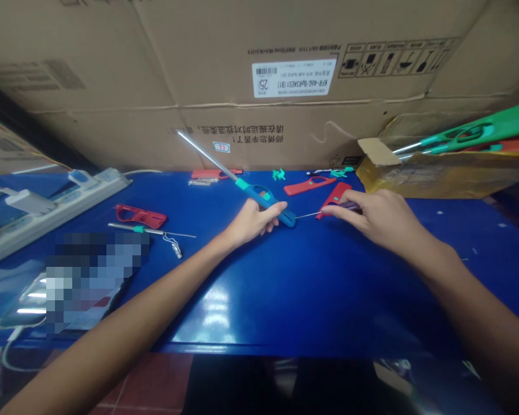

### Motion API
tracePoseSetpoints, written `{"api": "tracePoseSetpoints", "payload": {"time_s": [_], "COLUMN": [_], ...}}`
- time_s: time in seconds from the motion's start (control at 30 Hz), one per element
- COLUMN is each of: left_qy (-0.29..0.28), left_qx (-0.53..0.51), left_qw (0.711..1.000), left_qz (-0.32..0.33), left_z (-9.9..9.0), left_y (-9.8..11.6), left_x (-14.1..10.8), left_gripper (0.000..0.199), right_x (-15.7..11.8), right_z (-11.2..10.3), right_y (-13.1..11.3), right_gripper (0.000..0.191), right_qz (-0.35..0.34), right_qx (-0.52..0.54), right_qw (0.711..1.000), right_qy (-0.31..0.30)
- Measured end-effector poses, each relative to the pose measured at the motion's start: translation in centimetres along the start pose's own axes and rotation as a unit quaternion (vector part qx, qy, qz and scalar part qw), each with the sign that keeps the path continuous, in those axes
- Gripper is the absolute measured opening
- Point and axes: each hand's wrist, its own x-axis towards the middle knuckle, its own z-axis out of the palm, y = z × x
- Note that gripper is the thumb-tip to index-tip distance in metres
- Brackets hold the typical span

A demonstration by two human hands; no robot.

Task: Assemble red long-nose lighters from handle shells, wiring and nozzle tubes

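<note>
A blue long-necked lighter (271, 202) with a metal tube and a green trigger is held in my left hand (253, 222), fingers wrapped round its handle. The tube points up and to the left. My right hand (378, 216) is closed on a thin screwdriver (309, 215) whose dark handle is mostly hidden by the fingers. The screwdriver's tip meets the handle's lower right end. Behind the screwdriver lies a red casing piece (338, 195), and another red casing half (309, 185) is beside it.
Small green parts (278, 174) lie by the large cardboard (216, 69). An open box (441, 173) at right holds green lighters (471, 129). On the left are a power strip (75, 199), a red casing (140, 216), a metal tube assembly (147, 230) and a pixelated device (97, 276) on the blue table (285, 300).
</note>
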Motion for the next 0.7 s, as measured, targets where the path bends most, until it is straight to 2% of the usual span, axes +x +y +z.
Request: {"api": "tracePoseSetpoints", "payload": {"time_s": [0.2,0.3,0.43,0.53,0.6,0.7], "left_qy": [-0.003,-0.004,-0.004,-0.005,-0.006,-0.013], "left_qx": [0.000,-0.003,-0.015,-0.009,-0.006,-0.010], "left_qw": [1.000,1.000,1.000,1.000,1.000,1.000], "left_qz": [0.001,0.003,0.015,0.018,0.018,0.021], "left_z": [0.0,0.0,0.1,0.1,0.1,0.0], "left_y": [-0.1,-0.1,-0.2,-0.4,-0.5,-0.8], "left_x": [0.1,0.0,0.0,0.0,0.1,0.1], "left_gripper": [0.039,0.038,0.037,0.041,0.042,0.042], "right_x": [0.1,0.0,0.0,0.1,0.1,0.1], "right_z": [0.3,0.2,0.2,0.3,0.4,0.4], "right_y": [0.2,-0.4,-1.0,-0.8,-0.4,0.2], "right_gripper": [0.030,0.026,0.038,0.046,0.040,0.032], "right_qz": [-0.057,-0.043,0.001,0.019,0.008,-0.024], "right_qx": [0.192,0.191,0.108,0.057,0.090,0.200], "right_qw": [0.979,0.980,0.994,0.998,0.996,0.979], "right_qy": [-0.045,-0.027,0.018,0.013,-0.008,-0.045]}}
